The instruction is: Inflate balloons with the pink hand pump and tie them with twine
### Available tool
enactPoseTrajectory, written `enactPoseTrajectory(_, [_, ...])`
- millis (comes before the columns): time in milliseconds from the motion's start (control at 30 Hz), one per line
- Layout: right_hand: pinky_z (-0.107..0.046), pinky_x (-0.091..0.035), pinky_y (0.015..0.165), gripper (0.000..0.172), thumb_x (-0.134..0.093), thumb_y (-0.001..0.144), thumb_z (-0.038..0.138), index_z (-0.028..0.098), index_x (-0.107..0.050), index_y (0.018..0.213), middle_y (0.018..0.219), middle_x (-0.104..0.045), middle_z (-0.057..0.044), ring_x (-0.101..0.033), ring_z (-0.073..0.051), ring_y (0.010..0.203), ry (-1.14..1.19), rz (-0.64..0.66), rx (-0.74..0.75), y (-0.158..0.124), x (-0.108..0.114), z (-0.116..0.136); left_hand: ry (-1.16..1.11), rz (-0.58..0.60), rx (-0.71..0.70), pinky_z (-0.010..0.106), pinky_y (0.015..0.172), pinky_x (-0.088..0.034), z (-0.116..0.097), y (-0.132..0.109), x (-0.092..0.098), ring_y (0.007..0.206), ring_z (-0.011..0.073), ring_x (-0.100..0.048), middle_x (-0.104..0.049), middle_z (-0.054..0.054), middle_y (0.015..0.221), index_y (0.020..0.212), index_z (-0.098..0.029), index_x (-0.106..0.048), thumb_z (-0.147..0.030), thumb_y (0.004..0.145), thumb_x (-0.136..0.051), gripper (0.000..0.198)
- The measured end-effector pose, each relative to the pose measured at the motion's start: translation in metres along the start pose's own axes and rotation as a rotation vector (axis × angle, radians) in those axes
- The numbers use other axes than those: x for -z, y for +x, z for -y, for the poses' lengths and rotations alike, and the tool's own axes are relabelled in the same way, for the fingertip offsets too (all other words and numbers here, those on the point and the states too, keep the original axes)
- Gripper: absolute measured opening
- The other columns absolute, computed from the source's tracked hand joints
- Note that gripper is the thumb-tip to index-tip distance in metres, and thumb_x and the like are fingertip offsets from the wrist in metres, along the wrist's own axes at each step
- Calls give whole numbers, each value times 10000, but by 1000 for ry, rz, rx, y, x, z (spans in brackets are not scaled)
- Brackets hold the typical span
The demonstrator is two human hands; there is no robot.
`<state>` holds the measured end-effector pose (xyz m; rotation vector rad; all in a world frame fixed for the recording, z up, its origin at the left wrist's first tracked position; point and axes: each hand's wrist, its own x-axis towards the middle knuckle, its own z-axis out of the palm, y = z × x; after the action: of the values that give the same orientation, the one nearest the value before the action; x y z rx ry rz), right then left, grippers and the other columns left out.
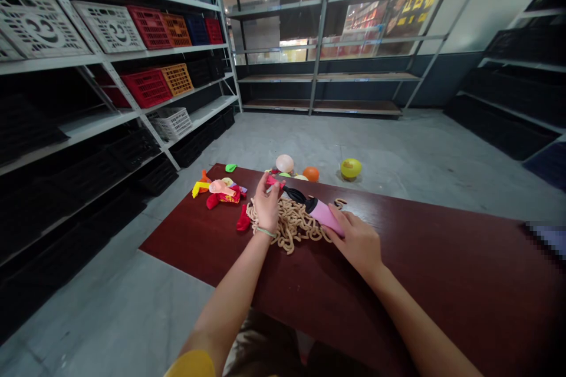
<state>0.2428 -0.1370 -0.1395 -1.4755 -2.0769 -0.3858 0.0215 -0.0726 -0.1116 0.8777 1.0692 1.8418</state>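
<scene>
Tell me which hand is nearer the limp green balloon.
Left: the left hand is right of the green balloon; the right hand is farther right, holding the pink handle.

One pink tool [326,217], countless beige curls [289,222], one table [442,259], one round yellow balloon [351,169], two orange crates [177,79]

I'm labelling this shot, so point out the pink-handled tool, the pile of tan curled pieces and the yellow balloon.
Pink-handled tool [326,217]: head view, on its pink handle.
Pile of tan curled pieces [290,222]: head view, mid-pile.
Yellow balloon [351,169]: head view, middle of its side.
</scene>
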Motion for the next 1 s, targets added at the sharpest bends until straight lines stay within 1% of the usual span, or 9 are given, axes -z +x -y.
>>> enactPoseTrajectory(100, [-316, -453, 711, 497, -501, 941, 490, 263, -530, 1383, 1073, -696, -75, -652, -221, 865, 12, -6, -6, 0, 0, 1, 2, 17, -12, 356, 948, -535, 3, 2, 2, 1017, 216, -691, -596, 115, 1329, 1343, -241, -540, -299, 819, -727, 559])
enactPoseTrajectory(333, [-322, -447, 708, 505, -488, 943, 500, 268, -521, 1391, 1078, -693, -78, -647, -231, 879, 20, 4, -13, -1, 0, 1, 58, 54, -34, 348, 955, -528, 6, 0, 2, 1024, 214, -691, -587, 125, 1327, 1328, -233, -556, -319, 801, -744, 566])
enactPoseTrajectory(467, [-315, -437, 687, 502, -498, 942, 499, 272, -523, 1388, 1046, -699, -70, -648, -225, 851, 5, 2, -25, -1, 0, 2, 125, 103, -29, 362, 941, -529, 8, -5, 0, 1015, 223, -691, -579, 128, 1330, 1336, -242, -547, -321, 809, -735, 565])
enactPoseTrajectory(567, [-309, -433, 690, 498, -499, 943, 488, 263, -525, 1386, 1033, -699, -77, -647, -224, 849, 1, -6, -24, -1, -1, 2, 151, 141, -40, 366, 960, -515, 8, -8, -2, 1030, 224, -683, -583, 127, 1325, 1332, -245, -548, -302, 807, -735, 560])
enactPoseTrajectory(767, [-308, -446, 695, 510, -499, 943, 497, 264, -514, 1397, 1037, -702, -72, -653, -223, 868, 38, -5, -59, -1, -6, 2, -7, 207, 17, 340, 950, -521, -2, -12, -7, 1084, 221, -665, -573, 132, 1322, 1430, -275, -403, -279, 820, -719, 687])
enactPoseTrajectory(833, [-313, -460, 708, 512, -495, 946, 505, 261, -515, 1396, 1061, -702, -73, -658, -225, 882, 58, -7, -72, -1, -8, 3, -54, 200, 9, 336, 955, -519, -4, -14, -9, 1096, 211, -658, -600, 128, 1272, 1458, -285, -322, -279, 833, -706, 733])
enactPoseTrajectory(900, [-319, -477, 728, 513, -500, 945, 512, 258, -518, 1390, 1086, -701, -72, -664, -226, 901, 77, -18, -92, 0, -8, 3, -91, 166, -13, 350, 957, -521, -4, -16, -10, 1085, 198, -662, -613, 116, 1245, 1457, -313, -242, -286, 832, -710, 781])
enactPoseTrajectory(933, [-322, -486, 740, 515, -505, 944, 513, 257, -514, 1391, 1103, -699, -71, -667, -226, 913, 88, -21, -107, 0, -9, 3, -111, 146, -26, 365, 951, -526, -3, -18, -10, 1063, 192, -670, -608, 110, 1256, 1434, -329, -229, -296, 827, -716, 779])
enactPoseTrajectory(1000, [-329, -502, 760, 527, -512, 941, 513, 252, -496, 1399, 1139, -692, -67, -670, -227, 946, 112, -26, -144, 0, -9, 3, -147, 129, -49, 399, 932, -536, 1, -20, -10, 1006, 185, -690, -598, 102, 1276, 1336, -325, -293, -340, 822, -720, 668])
